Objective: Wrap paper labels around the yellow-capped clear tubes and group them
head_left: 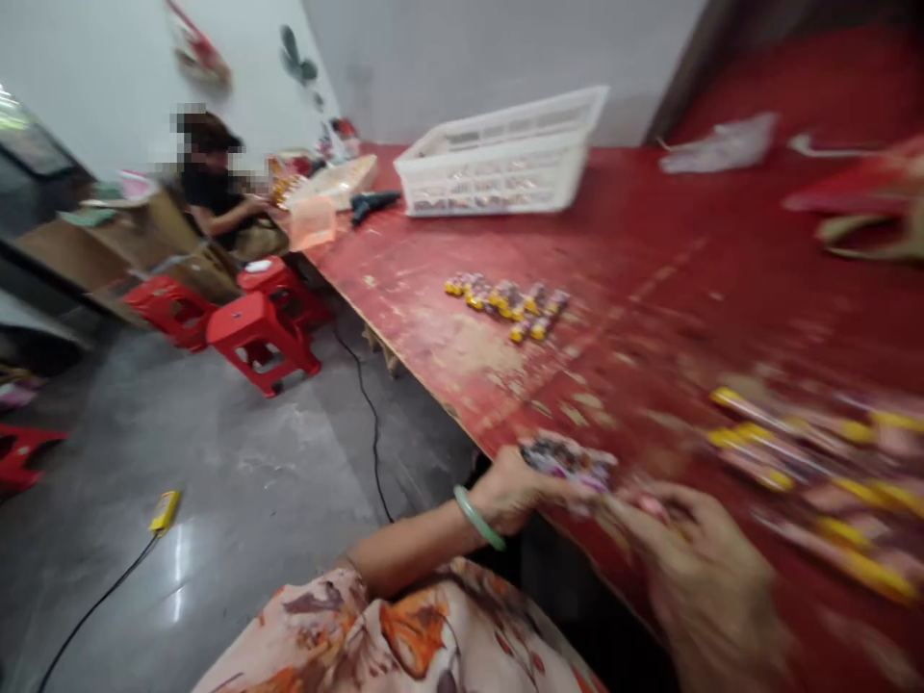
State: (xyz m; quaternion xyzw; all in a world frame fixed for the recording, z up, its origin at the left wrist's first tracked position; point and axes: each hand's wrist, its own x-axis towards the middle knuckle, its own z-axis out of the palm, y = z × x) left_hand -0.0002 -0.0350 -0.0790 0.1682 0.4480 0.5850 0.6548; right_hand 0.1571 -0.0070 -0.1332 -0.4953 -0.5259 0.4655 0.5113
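Head camera view, blurred by motion, has the left hand (509,489) low in the centre of the frame, a pale green bangle (478,520) around its wrist. Its fingers are closed around a shiny wrapped bundle (567,460) at the near edge of the red tabletop (650,260). Right of it, the right hand (711,568) has its fingers curled and drawn together beside the bundle; the blur hides whether they grip anything. Yellow-ended tubes (808,462) lie in a loose spread at the right edge, and a smaller cluster of yellow-ended pieces (509,298) sits near mid-frame. Behind that cluster, at upper centre, stands a white slotted plastic basket (577,162). Red plastic stools (245,322) stand at left, below a seated co-worker (217,188) in the upper left.
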